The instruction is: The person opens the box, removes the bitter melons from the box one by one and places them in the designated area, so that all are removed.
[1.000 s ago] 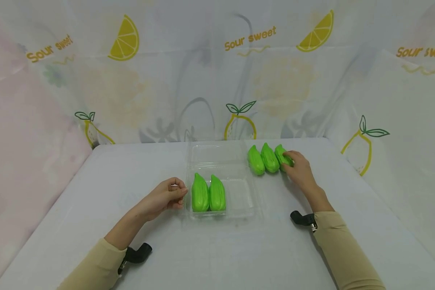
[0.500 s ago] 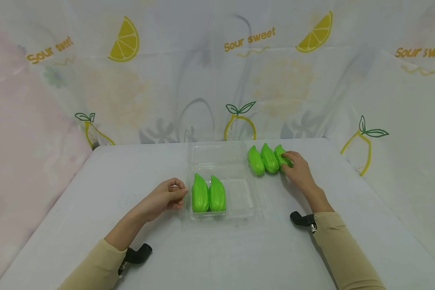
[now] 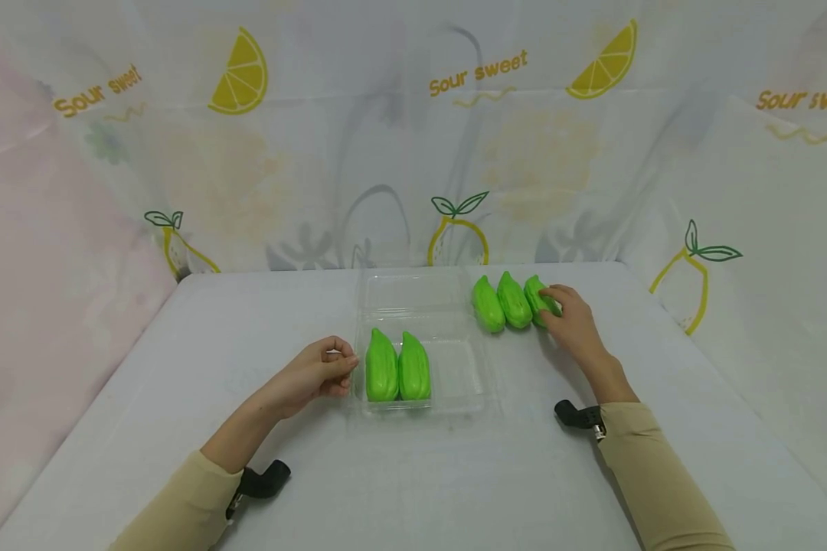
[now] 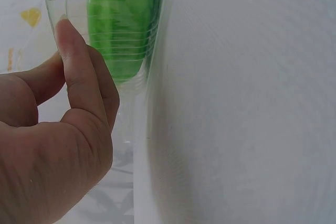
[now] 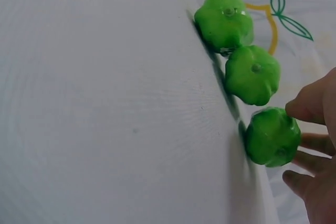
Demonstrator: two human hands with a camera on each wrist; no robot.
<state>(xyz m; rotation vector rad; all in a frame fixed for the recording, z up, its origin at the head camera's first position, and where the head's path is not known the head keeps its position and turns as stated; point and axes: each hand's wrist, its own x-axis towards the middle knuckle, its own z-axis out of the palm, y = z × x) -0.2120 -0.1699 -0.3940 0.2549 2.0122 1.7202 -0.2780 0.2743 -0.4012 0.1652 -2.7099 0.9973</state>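
Note:
A clear plastic clamshell box [image 3: 458, 375] lies with its lid [image 3: 413, 293] folded back. Two green ribbed gourds, a left one [image 3: 382, 367] and a right one [image 3: 414, 367], lie side by side in its left part. My left hand [image 3: 315, 373] pinches the box's left rim between thumb and fingertips, as the left wrist view shows. Right of the lid, three more gourds lie in a row on the table. My right hand [image 3: 572, 321] has its thumb and fingers around the rightmost gourd [image 5: 272, 136], partly hiding it in the head view.
The other two gourds, a middle one [image 3: 514, 301] and a left one [image 3: 488, 304], lean close together beside the lid. A white cloth covers the table [image 3: 441, 482]. A printed curtain [image 3: 400, 153] hangs behind the back edge.

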